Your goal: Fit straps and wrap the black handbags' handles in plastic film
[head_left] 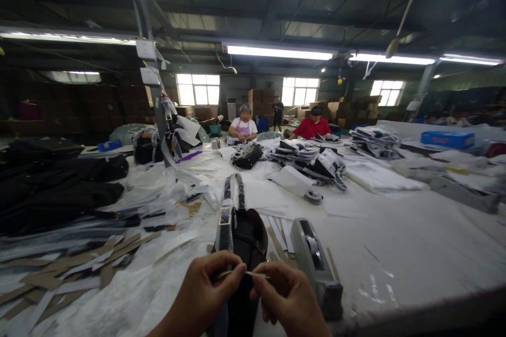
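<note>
My left hand [213, 287] and my right hand [282, 292] meet above a black bag [249, 234], each in a pinch. Between the fingertips runs a thin whitish string [250, 273], gripped from both sides; its exact kind is too small to tell. The bag lies on the white table with its wrapped strap [241, 192] stretching away from me, and a gold-coloured buckle [225, 216] shows on the strap. My hands hide the bag's near part. Just right of the bag stands a grey tape dispenser [316, 263], close to my right hand.
Cardboard strips [71, 268] and crumpled clear plastic [118, 300] cover the left side. Black bags [47, 184] are heaped farther left. Wrapped bundles [312, 160] and white sheets [379, 176] lie ahead. Two seated people [243, 127] work across the table [415, 242]. A metal post [152, 63] rises left.
</note>
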`<action>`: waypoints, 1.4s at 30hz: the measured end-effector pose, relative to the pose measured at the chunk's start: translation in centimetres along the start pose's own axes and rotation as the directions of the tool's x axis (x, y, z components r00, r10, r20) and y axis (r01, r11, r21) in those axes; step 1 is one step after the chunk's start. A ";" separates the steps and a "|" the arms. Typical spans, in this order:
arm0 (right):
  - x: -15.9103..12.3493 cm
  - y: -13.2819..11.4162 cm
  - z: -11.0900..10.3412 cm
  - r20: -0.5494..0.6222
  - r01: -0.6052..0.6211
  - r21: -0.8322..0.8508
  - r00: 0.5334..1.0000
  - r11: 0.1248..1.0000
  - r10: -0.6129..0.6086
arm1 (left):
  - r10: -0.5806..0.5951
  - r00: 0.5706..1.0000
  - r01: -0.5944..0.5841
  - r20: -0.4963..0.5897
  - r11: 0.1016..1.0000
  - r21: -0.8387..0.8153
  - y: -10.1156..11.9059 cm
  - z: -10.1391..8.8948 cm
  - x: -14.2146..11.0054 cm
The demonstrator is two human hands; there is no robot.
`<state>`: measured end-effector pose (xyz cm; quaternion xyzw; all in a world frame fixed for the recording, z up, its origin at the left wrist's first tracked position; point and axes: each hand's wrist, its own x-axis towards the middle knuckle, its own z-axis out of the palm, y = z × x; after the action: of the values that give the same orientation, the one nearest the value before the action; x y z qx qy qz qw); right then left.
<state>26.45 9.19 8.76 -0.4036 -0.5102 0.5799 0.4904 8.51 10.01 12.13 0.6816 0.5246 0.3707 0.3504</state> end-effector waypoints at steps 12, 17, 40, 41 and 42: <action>0.2 0.0 -0.8 -0.004 0.016 0.000 1.000 1.000 -0.016 | 0.001 0.999 -0.001 0.049 1.000 0.003 -0.6 -0.1 0.2; 0.1 0.0 -0.5 -0.001 0.023 -0.037 1.000 0.999 -0.024 | -0.029 0.996 0.035 0.080 0.997 -0.064 -0.4 0.0 0.4; 2.6 -0.6 -3.1 -0.086 -0.077 0.436 0.988 0.897 0.127 | -0.243 0.969 0.195 -0.047 0.866 -0.460 -3.4 -3.7 1.8; 3.2 -0.7 -3.2 -0.112 -0.055 0.334 0.989 0.941 0.097 | -0.232 0.963 0.156 -0.137 0.894 -0.419 -4.1 -4.2 2.2; 3.8 -0.8 -3.1 -0.125 -0.035 0.232 0.990 0.972 0.066 | -0.217 0.956 0.128 -0.199 0.915 -0.382 -4.7 -4.5 2.7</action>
<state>28.89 13.53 9.19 -0.3946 -0.3957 0.6193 0.5514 2.93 13.96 10.56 0.5060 0.5431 0.5077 0.4373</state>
